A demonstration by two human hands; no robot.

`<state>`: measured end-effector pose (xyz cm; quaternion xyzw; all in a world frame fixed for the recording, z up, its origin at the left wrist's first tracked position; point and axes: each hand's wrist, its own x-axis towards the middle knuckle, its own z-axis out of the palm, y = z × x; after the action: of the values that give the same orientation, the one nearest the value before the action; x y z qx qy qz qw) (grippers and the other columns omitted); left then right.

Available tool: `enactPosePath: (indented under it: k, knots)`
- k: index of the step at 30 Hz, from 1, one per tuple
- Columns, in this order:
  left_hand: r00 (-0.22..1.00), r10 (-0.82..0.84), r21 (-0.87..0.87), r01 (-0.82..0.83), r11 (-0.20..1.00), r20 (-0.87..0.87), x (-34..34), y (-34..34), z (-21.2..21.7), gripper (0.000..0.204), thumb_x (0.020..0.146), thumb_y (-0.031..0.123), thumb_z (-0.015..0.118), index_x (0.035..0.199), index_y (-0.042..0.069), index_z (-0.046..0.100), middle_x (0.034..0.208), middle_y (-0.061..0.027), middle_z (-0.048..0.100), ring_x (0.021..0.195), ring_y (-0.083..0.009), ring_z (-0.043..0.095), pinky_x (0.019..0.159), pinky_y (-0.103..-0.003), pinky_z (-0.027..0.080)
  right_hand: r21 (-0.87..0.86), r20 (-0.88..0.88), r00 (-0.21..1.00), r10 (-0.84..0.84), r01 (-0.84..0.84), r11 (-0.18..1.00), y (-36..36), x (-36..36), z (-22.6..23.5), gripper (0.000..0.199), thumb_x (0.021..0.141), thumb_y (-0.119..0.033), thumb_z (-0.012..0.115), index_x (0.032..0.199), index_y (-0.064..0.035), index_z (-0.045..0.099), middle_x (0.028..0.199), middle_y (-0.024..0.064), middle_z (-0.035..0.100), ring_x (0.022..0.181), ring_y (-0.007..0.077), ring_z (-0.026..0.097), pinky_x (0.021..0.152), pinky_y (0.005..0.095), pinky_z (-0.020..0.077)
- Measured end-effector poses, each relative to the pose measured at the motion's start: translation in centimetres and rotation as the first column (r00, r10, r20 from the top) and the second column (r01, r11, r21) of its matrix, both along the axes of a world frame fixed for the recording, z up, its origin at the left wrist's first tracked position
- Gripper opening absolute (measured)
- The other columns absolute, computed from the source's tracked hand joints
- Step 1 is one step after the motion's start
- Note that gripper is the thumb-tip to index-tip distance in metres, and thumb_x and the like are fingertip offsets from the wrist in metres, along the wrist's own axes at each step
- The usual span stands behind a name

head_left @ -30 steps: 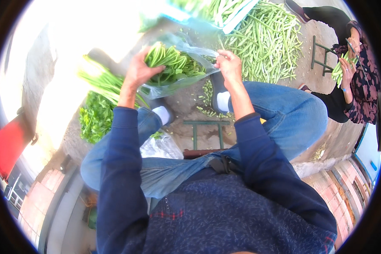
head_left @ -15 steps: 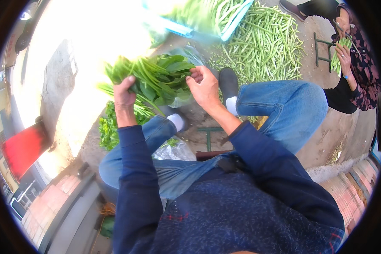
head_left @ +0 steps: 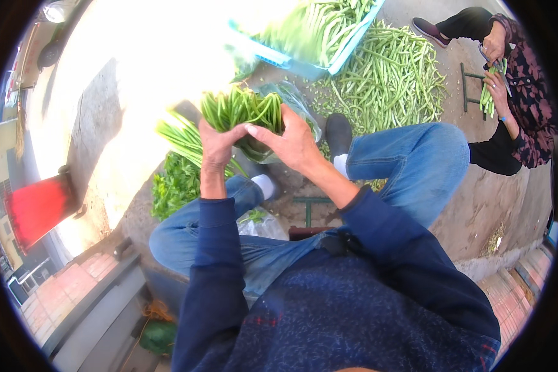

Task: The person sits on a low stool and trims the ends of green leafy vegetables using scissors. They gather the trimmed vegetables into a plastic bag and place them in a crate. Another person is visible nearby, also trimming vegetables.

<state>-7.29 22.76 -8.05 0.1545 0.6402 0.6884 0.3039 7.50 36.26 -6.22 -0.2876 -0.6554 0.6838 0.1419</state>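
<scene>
Between my two hands is a bunch of leafy greens (head_left: pixel 239 110), its cut stems bundled upward and its leaves mostly hidden below. My left hand (head_left: pixel 217 146) wraps the left side and my right hand (head_left: pixel 291 141) the right side, with the thumbs meeting in front. Beneath and behind the bunch lies a thin greenish plastic bag (head_left: pixel 301 105). Left of my left hand are pale green stalks (head_left: pixel 183 137), with curly-leaved herbs (head_left: pixel 178 189) lying under them beside my knee.
A blue crate (head_left: pixel 270 59) of green beans stands ahead, beside a large bean pile (head_left: pixel 397 77) on the ground. At right, another person's hands (head_left: pixel 495 80) hold scissors and beans near a green metal stool frame (head_left: pixel 471 90). A clear plastic bag (head_left: pixel 263 224) lies between my legs.
The bunch has turned from lying sideways to stems up and shifted right with my left hand. My right hand has gone from pinching at the leaves to gripping the bunch.
</scene>
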Motion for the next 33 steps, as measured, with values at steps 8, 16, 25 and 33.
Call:
enactPosePath:
  k: [8,16,25,33]
  knots:
    - [0.950,-0.081,0.261,0.000,0.965,0.302,2.2,-0.6,-2.7,0.083,0.071,0.014,0.095,0.142,-0.003,0.055,0.126,-0.0158,0.072,0.113,-0.0297,0.073,0.099,-0.044,0.062,-0.349,-0.274,0.962,-0.002,-0.097,0.932,0.9,1.6,-3.7,0.025,0.107,-0.012,0.066,0.130,-0.0020,0.067,0.109,0.0000,0.073,0.100,0.0061,0.061,0.090,0.0261,0.0526]
    - [0.866,-0.051,0.403,-0.178,0.898,0.497,1.2,-2.6,-5.6,0.073,0.076,0.013,0.084,0.142,0.002,0.055,0.129,-0.0154,0.069,0.113,-0.0289,0.072,0.101,-0.044,0.063,-0.716,-0.190,0.982,0.011,-0.146,0.683,2.6,1.6,-3.9,0.067,0.103,-0.044,0.071,0.147,0.0033,0.055,0.136,0.0106,0.065,0.123,0.0171,0.060,0.107,0.0336,0.0482]
    - [0.834,-0.123,0.460,-0.168,0.872,0.537,1.3,-6.2,-8.3,0.086,0.069,0.045,0.098,0.137,0.012,0.057,0.124,-0.0114,0.072,0.112,-0.0287,0.073,0.097,-0.046,0.065,-0.738,0.015,0.954,0.300,-0.192,0.647,1.5,0.0,-1.7,0.086,0.094,-0.039,0.083,0.156,0.0079,0.044,0.137,0.0185,0.065,0.120,0.0194,0.066,0.101,0.0318,0.0533]
    - [0.879,-0.244,0.534,-0.016,0.845,0.411,0.2,-3.6,-5.8,0.082,0.071,0.028,0.095,0.139,0.006,0.054,0.108,-0.0079,0.069,0.099,-0.0255,0.073,0.088,-0.039,0.065,-0.606,0.030,0.982,0.188,-0.132,0.784,0.2,0.3,-0.5,0.026,0.096,-0.010,0.075,0.117,0.0050,0.075,0.093,0.0045,0.077,0.079,0.0078,0.068,0.070,0.0252,0.0541]
